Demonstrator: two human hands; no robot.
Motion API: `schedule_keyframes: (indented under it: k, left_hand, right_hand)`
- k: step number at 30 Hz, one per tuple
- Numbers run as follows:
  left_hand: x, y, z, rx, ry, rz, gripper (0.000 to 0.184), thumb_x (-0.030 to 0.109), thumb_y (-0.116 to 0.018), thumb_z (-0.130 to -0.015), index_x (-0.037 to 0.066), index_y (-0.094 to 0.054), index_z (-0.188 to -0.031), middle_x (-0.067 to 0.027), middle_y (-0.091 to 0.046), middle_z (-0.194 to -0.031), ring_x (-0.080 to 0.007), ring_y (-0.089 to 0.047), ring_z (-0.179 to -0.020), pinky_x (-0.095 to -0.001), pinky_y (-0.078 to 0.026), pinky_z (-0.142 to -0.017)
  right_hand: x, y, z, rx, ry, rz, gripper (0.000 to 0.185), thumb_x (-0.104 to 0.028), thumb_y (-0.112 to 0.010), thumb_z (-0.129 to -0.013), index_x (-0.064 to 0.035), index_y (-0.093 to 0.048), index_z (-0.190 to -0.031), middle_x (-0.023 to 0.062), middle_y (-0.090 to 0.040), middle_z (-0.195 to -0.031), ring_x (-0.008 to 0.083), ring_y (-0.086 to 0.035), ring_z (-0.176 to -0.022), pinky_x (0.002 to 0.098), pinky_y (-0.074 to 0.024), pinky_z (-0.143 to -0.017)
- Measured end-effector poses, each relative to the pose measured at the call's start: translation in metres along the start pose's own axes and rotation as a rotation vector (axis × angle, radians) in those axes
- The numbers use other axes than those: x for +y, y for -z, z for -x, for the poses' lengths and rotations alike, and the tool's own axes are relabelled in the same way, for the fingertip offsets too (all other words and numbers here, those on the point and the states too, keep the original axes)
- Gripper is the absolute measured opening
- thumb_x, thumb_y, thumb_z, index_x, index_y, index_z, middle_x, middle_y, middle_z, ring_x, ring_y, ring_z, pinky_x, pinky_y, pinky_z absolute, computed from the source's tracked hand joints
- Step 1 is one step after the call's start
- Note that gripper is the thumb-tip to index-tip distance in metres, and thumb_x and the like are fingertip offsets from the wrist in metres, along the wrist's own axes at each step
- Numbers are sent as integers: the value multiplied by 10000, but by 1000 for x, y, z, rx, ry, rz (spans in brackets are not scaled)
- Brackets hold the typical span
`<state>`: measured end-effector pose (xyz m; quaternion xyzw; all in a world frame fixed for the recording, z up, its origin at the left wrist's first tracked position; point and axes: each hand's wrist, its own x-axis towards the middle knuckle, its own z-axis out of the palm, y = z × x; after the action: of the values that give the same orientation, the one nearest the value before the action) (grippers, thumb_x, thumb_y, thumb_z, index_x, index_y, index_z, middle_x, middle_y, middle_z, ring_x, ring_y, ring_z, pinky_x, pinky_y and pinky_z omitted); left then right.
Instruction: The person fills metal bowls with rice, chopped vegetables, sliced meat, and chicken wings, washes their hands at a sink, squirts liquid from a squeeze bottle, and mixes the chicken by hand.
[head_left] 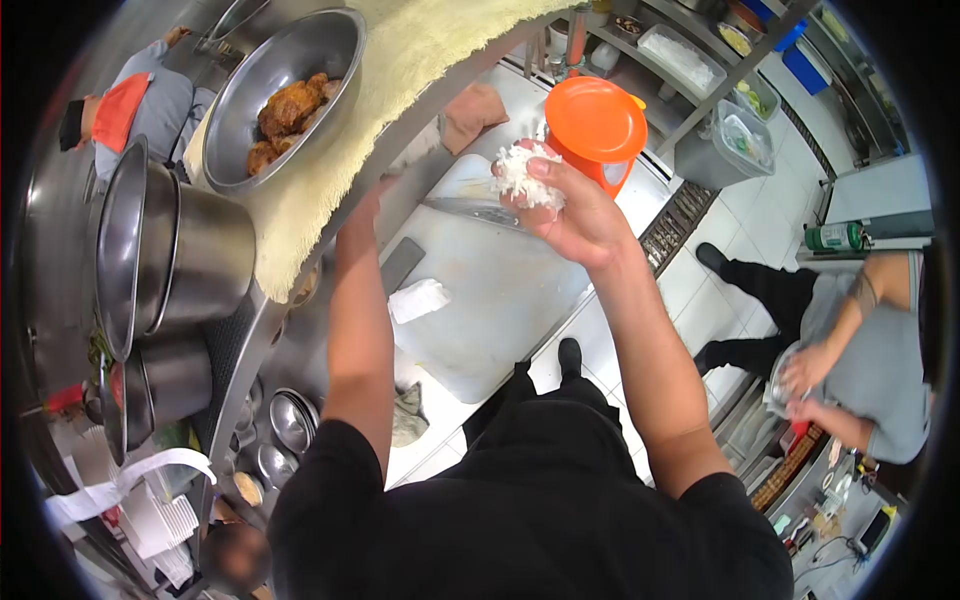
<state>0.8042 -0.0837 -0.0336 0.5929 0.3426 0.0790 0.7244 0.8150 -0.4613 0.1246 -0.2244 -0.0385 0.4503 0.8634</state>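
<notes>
White shredded food (pixel 524 176) is gathered in my right hand (pixel 575 213), whose fingers curl round it, just left of an orange plate (pixel 596 119). That plate lies on top of an orange container (pixel 612 176). My left hand (pixel 372 197) reaches forward beneath the cloth-covered shelf edge; its fingers are blurred and hidden there. Between my arms is a white cutting board (pixel 480 300), with a knife (pixel 472 210) across its far part. A white paper piece (pixel 419 300) rests at the board's left side.
On the shelf's yellow cloth (pixel 420 40), a metal bowl (pixel 225 140) holds browned meat. Large metal pots (pixel 215 255) stand left. A co-worker (pixel 860 350) handles a bowl at right; another person (pixel 150 110) is at upper left. A grey bin (pixel 715 150) stands beyond the counter.
</notes>
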Motion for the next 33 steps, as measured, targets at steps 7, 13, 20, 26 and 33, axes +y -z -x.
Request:
schedule_keyframes:
  k: [7,13,20,26,33]
  left_hand:
    - [-18,1,-79,43,4,304,391,71,-549,-984,-60,-466,-1343,-210,-565,-1271,-328,-625,-1113,-406,-606,-922]
    - [-32,-10,59,-157,-116,280,194,241,-533,-1010,60,-603,-1010,-173,-657,-1041,-302,-660,-954,-462,-582,-875]
    - [-141,-52,428,-272,110,1285,558,510,-391,-1050,61,-533,-1349,-140,-634,-1276,-291,-569,-1236,-467,-448,-1065]
    - [-317,61,586,377,200,1232,363,328,-497,-1009,42,-588,-1213,-141,-583,-1308,-294,-571,-1217,-451,-460,-1059]
    - [-466,150,718,1017,149,1431,223,209,-583,-948,50,-645,-1092,-112,-639,-1169,-255,-601,-1131,-426,-492,-1025]
  right_hand:
    - [19,13,42,-60,-101,-68,335,-106,-654,-933,-94,-524,-1242,91,-611,-1096,197,-612,-860,244,-465,-586]
    - [45,7,74,-115,-237,-9,339,-115,-639,-933,-116,-521,-1252,114,-605,-1173,197,-599,-921,235,-462,-589]
    - [169,-13,105,-191,-748,97,362,-104,-602,-945,-133,-522,-1297,145,-546,-1256,223,-565,-940,202,-485,-552]
    - [339,-36,159,-343,-1354,234,306,-105,-641,-942,-114,-529,-1227,110,-621,-1122,193,-616,-926,244,-476,-601]
    - [587,-51,230,-499,-1765,413,250,-127,-648,-960,-132,-549,-1190,64,-628,-1058,194,-630,-888,243,-470,-609]
